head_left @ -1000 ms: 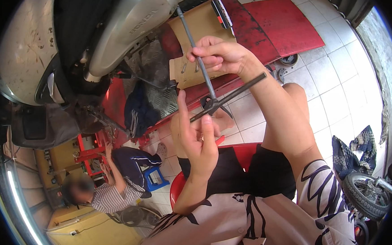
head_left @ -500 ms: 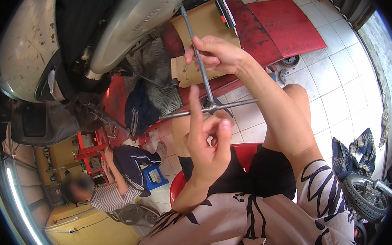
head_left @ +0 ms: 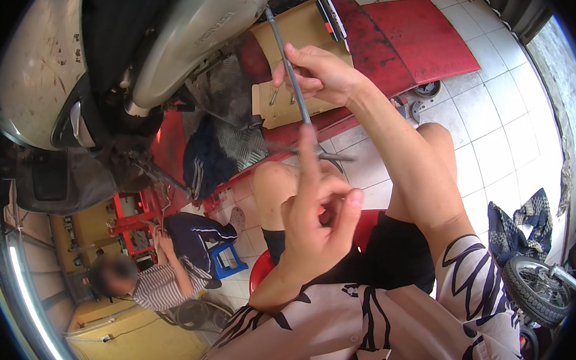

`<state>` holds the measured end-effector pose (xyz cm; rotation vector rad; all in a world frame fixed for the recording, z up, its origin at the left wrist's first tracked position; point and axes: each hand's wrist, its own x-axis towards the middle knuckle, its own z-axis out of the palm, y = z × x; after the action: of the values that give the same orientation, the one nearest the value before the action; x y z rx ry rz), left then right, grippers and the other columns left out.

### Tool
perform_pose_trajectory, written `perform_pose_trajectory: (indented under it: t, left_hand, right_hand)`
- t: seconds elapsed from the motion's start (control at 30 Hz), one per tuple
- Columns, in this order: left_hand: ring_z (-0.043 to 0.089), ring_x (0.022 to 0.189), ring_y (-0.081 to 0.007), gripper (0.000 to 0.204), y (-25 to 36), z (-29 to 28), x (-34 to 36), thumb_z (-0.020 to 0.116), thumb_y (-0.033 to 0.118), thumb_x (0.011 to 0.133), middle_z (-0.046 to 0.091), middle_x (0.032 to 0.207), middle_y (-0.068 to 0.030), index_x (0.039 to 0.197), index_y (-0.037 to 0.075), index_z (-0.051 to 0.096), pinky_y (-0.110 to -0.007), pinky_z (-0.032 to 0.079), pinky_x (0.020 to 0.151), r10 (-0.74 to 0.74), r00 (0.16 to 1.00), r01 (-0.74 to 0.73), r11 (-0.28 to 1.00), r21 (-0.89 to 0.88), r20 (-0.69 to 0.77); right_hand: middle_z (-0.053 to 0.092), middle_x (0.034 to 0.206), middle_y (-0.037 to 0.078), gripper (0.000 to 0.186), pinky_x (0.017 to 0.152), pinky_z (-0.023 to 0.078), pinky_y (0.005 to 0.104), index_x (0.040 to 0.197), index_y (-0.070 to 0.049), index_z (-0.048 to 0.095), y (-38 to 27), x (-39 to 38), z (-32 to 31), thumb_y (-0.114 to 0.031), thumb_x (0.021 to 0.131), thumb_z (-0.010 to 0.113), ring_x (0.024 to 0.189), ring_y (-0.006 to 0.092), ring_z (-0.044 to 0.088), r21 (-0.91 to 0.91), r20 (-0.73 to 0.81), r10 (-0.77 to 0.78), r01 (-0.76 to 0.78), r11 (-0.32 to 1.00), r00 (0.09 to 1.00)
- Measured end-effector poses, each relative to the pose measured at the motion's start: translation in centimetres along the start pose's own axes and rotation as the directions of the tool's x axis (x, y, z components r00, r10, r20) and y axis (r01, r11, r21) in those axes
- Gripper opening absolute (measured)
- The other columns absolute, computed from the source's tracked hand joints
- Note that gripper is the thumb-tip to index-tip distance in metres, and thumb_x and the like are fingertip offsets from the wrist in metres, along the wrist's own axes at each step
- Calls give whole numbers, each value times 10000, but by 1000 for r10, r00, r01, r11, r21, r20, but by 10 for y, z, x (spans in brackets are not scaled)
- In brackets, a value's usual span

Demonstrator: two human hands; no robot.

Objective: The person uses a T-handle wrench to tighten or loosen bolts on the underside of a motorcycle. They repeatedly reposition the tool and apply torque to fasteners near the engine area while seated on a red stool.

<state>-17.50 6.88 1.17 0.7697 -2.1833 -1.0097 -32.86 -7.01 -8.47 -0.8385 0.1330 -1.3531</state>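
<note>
My right hand (head_left: 327, 75) has its thumb and fingers closed loosely round the shaft of a long steel T-handle wrench (head_left: 297, 91). The wrench's far end meets the edge of a silver motorbike cover (head_left: 201, 33); the contact point itself is hidden. At the near end its crossbar is smeared by motion. My left hand (head_left: 322, 218) is close to that crossbar with the index finger stretched out, the other fingers curled and the thumb apart. Nothing is held in it. Whether the blurred fingertip touches the bar I cannot tell.
Brown cardboard (head_left: 303, 39) with small metal parts lies on a red lift platform (head_left: 415, 39). Left, a co-worker in a striped shirt (head_left: 172, 290) sits near a blue stool (head_left: 228, 261). A wheel (head_left: 537, 291) and a dark cloth (head_left: 521, 221) lie on the right.
The wrench's crossbar has turned and is now blurred. My left hand has shifted slightly right and down. My right hand stays on the shaft.
</note>
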Motion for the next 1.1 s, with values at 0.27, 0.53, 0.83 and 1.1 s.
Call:
perform_pose_trajectory:
  t: [0.27, 0.53, 0.83, 1.1]
  left_hand:
    - [447, 471, -41, 674, -9, 18, -26, 574, 51, 890, 547, 572, -24, 1435, -96, 205, -179, 323, 452, -341, 935, 341, 940, -23, -98]
    - [474, 462, -51, 608, -13, 31, 2, 573, 45, 895, 548, 567, -42, 1406, -108, 282, -206, 361, 440, -133, 982, 150, 980, -130, 133]
    - [490, 572, -47, 698, -30, 17, -38, 522, 4, 911, 555, 632, -21, 1484, -28, 125, -176, 381, 530, -404, 914, 405, 914, -25, 25]
    - [478, 475, -46, 641, 3, 15, 3, 550, 52, 901, 562, 599, -18, 1429, -105, 222, -188, 348, 476, -80, 996, 81, 996, -29, 29]
  right_hand:
    - [270, 421, -62, 604, 460, 266, 228, 852, 30, 656, 1, 1, 2, -487, 995, 379, 460, 74, 286, -6, -57, 9, -9, 1000, 998]
    - [276, 420, -52, 600, 452, 265, 228, 824, 33, 638, 4, 3, 3, -486, 993, 390, 451, 72, 266, -10, -88, 5, -6, 1000, 996]
    - [274, 422, -49, 587, 453, 261, 229, 820, 30, 629, 6, 6, 3, -487, 988, 405, 458, 76, 271, -6, -141, -25, 25, 1000, 990]
    - [273, 430, -56, 568, 459, 251, 229, 798, 1, 618, 7, 7, -2, -498, 980, 417, 472, 77, 270, 9, -155, -1, 2, 1000, 988]
